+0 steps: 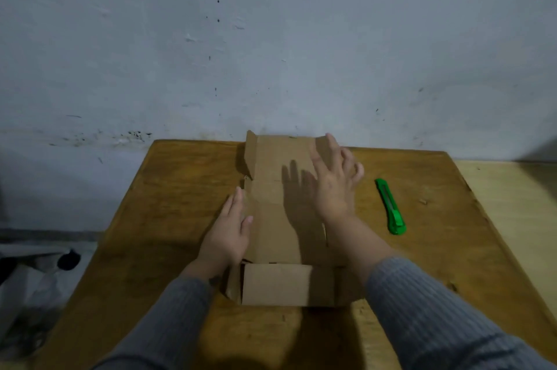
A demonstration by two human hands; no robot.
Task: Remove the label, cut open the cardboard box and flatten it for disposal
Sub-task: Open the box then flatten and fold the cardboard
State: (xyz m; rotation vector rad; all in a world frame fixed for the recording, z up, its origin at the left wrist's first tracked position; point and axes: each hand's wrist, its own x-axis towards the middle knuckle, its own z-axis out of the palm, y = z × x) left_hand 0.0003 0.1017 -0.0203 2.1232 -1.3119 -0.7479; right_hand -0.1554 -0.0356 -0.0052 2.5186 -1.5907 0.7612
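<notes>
Both hands are on the opened cardboard box (280, 219) in the lower middle of the frame. At the box's left edge, the left hand (230, 234) lies with straight fingers pointing toward the wall, thumb resting on the cardboard panel, gripping nothing. Over the box's upper right part, the right hand (334, 186) has its fingers spread and loosely bent; its shadow falls on the panel just to its left, and whether the palm touches the cardboard cannot be told. It holds nothing.

Most of the box lies spread out on the wooden table (168, 195): a long middle panel runs from the near edge toward the wall, with a flap at its upper left corner tilted up and another under the right hand's fingers. At the near end, a shorter panel (277, 285) stands up facing the camera, with a folded side flap at its left. Nothing is visible inside the box; no label can be made out on the surfaces shown.

To the right of the box, apart from it, a green utility knife (391, 207) lies on the table, untouched, its thicker end nearer the camera. Grey ribbed sleeves (428, 318) cover both forearms. A pale, marked wall (271, 38) fills the upper half of the frame. At the lower left, beside the table, lies crumpled grey material (33, 279) that cannot be identified.
</notes>
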